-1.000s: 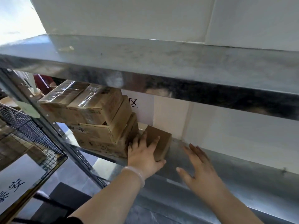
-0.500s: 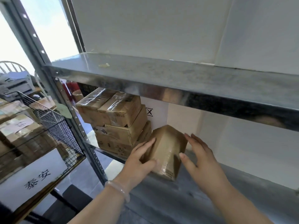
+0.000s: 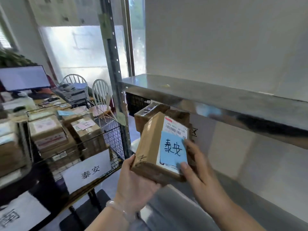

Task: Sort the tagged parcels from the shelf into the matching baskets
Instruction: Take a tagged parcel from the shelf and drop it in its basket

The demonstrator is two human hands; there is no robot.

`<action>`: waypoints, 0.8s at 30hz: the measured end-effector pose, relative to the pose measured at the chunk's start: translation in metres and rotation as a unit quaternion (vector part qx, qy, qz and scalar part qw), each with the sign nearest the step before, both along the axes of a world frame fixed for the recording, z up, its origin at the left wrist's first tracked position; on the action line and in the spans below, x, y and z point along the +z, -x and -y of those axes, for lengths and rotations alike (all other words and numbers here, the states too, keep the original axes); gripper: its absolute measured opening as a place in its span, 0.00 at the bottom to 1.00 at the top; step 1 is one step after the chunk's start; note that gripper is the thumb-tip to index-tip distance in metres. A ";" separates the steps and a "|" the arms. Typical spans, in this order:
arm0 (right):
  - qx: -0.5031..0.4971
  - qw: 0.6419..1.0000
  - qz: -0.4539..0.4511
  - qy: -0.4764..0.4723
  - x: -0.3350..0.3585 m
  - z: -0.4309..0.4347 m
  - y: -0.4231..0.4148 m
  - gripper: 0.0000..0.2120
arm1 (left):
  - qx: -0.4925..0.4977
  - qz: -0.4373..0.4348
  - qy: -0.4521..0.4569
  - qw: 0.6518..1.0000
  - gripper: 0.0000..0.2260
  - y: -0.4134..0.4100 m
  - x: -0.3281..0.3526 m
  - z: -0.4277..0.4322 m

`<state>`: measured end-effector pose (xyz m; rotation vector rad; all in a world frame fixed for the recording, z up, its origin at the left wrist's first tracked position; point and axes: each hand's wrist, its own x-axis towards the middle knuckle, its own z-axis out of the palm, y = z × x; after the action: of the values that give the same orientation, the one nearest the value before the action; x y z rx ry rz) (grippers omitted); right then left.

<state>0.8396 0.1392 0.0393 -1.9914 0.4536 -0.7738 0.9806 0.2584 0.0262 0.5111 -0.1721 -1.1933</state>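
A small brown cardboard parcel [image 3: 150,147] is held up in front of the metal shelf [image 3: 216,97], its top face toward me. A blue tag [image 3: 172,149] with handwritten 泰安 covers part of its white shipping label. My left hand [image 3: 135,185] grips the parcel from below at its near left corner. My right hand [image 3: 196,167] holds its right side, thumb on the tag's lower corner. To the left stands a black wire basket [image 3: 115,130] with a white sign reading 泰安 [image 3: 90,170], several boxes inside.
More taped cardboard boxes [image 3: 150,110] are stacked on the lower shelf behind the parcel. The shelf's upright post [image 3: 115,67] stands between shelf and basket. A desk with a monitor [image 3: 23,77] and two white chairs [image 3: 101,92] lie beyond the basket. Another sign shows at bottom left.
Both hands have lifted the parcel off the lower shelf and turned it so the tagged face shows. My view has swung left, bringing the basket and desk into sight.
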 end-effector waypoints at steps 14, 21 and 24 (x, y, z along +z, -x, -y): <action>0.152 0.988 -0.019 0.037 0.004 -0.109 -0.154 0.35 | 0.219 0.345 -0.265 0.873 0.35 -0.101 0.019 -0.165; 0.216 0.975 -0.030 0.037 0.013 -0.175 -0.223 0.34 | 0.340 0.303 -0.277 0.846 0.26 -0.151 0.020 -0.238; 0.226 0.974 -0.023 0.015 0.018 -0.200 -0.248 0.33 | 0.374 0.284 -0.268 0.841 0.20 -0.175 0.025 -0.273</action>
<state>1.0880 0.3388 0.0569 -2.0383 0.0055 -0.4501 1.1553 0.5318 0.0511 1.2933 -0.1175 -0.2675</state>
